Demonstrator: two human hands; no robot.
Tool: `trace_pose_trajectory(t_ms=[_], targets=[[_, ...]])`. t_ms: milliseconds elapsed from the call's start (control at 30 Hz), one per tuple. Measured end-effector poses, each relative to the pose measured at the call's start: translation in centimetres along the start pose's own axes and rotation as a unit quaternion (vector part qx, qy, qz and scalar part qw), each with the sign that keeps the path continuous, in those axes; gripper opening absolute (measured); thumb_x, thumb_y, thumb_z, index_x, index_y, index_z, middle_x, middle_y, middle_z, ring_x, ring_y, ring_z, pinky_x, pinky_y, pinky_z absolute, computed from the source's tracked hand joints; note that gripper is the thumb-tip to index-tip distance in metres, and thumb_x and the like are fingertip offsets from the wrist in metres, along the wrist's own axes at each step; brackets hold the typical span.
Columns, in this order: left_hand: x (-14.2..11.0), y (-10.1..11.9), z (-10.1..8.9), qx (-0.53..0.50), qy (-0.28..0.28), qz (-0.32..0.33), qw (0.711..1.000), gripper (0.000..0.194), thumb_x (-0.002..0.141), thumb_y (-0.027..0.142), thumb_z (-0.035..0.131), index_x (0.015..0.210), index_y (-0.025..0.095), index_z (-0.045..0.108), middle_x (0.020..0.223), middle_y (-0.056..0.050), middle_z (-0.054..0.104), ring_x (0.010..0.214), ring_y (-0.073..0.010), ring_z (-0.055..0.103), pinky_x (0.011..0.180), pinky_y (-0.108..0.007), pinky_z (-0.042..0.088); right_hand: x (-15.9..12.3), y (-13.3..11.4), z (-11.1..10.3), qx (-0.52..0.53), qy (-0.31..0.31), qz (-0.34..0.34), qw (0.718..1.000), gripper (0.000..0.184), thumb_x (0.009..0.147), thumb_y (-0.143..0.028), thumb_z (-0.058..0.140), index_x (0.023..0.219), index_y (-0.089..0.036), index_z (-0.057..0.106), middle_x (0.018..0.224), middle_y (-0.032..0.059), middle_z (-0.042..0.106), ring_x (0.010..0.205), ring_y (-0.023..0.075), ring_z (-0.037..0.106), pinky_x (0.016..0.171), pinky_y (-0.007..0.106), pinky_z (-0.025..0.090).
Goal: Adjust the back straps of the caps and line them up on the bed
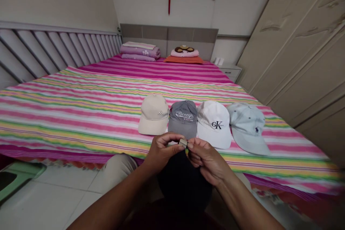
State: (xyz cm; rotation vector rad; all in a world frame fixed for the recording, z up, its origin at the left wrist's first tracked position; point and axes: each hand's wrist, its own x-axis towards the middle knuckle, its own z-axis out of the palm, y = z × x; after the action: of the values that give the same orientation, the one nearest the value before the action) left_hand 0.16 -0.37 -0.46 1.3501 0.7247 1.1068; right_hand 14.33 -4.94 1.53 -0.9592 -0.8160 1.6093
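A black cap (183,183) rests in my lap, its lower part lost in shadow. At its upper edge, a small metallic strap buckle (183,142) sits between my hands. My left hand (163,151) pinches the buckle from the left, thumb and index finger closed on it. From the other side, my right hand (206,158) pinches the dark strap end at the buckle, its other fingers curled below. Just beyond them lie a beige cap (153,111), a grey cap (183,116), a white cap (214,122) and a pale blue cap (246,124), side by side.
A striped bedsheet (94,111) covers the bed. Folded purple bedding (140,51) and an orange cushion (183,59) lie by the headboard (151,32). A metal rail (61,39) runs along the left, a wardrobe (291,57) stands right, and a green stool (24,172) is lower left.
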Motion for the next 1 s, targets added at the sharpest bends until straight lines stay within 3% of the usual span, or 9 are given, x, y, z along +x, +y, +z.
trace_pose_trajectory(t_ms=[267, 533, 700, 867, 1000], targets=[[-0.34, -0.10, 0.28, -0.023, 0.017, -0.013, 1.000, 0.022, 0.058, 0.023, 0.072, 0.080, 0.018, 0.068, 0.078, -0.002, 0.067, 0.076, -0.0150, 0.058, 0.075, -0.026, 0.043, -0.04, 0.11, 0.07, 0.033, -0.031, 0.007, 0.999, 0.017, 0.069, -0.026, 0.059, 0.063, -0.017, 0.045, 0.045, -0.0087, 0.036, 0.037, 0.0028, 0.019, 0.039, 0.017, 0.021], [-0.34, -0.32, 0.19, -0.036, 0.020, -0.029, 0.999, 0.023, 0.059, 0.023, 0.072, 0.081, 0.018, 0.068, 0.078, -0.002, 0.066, 0.075, -0.0135, 0.058, 0.073, -0.025, 0.043, 0.12, 0.14, 0.08, -0.002, -0.010, -0.022, 1.000, 0.019, 0.070, -0.027, 0.062, 0.062, -0.016, 0.049, 0.041, -0.0073, 0.038, 0.039, 0.0047, 0.027, 0.040, 0.019, 0.021], [-0.50, -0.44, 0.28, -0.070, 0.023, -0.066, 0.995, 0.025, 0.060, 0.023, 0.072, 0.083, 0.017, 0.067, 0.076, -0.002, 0.066, 0.070, -0.0120, 0.058, 0.067, -0.023, 0.044, 0.16, 0.20, -0.12, 0.052, -0.015, -0.014, 0.998, 0.012, 0.066, -0.020, 0.062, 0.068, -0.016, 0.051, 0.044, -0.0061, 0.041, 0.042, 0.0059, 0.033, 0.044, 0.019, 0.026], [-0.39, -0.56, 0.41, -0.085, 0.039, -0.054, 0.994, 0.033, 0.054, 0.018, 0.075, 0.086, 0.016, 0.066, 0.077, -0.002, 0.066, 0.072, -0.0115, 0.058, 0.068, -0.022, 0.043, 0.30, 0.42, 0.06, 0.029, 0.012, -0.045, 0.998, 0.020, 0.063, -0.020, 0.068, 0.068, -0.017, 0.049, 0.046, -0.0059, 0.048, 0.043, 0.0056, 0.041, 0.044, 0.016, 0.028], [-0.49, -0.64, 0.25, -0.098, 0.007, -0.065, 0.993, 0.028, 0.058, 0.019, 0.073, 0.085, 0.016, 0.065, 0.074, -0.002, 0.067, 0.068, -0.0111, 0.059, 0.066, -0.023, 0.044, 0.16, 0.34, 0.34, 0.024, 0.028, -0.055, 0.998, 0.024, 0.061, -0.022, 0.071, 0.068, -0.017, 0.049, 0.048, -0.0058, 0.052, 0.044, 0.0052, 0.045, 0.044, 0.015, 0.031]])
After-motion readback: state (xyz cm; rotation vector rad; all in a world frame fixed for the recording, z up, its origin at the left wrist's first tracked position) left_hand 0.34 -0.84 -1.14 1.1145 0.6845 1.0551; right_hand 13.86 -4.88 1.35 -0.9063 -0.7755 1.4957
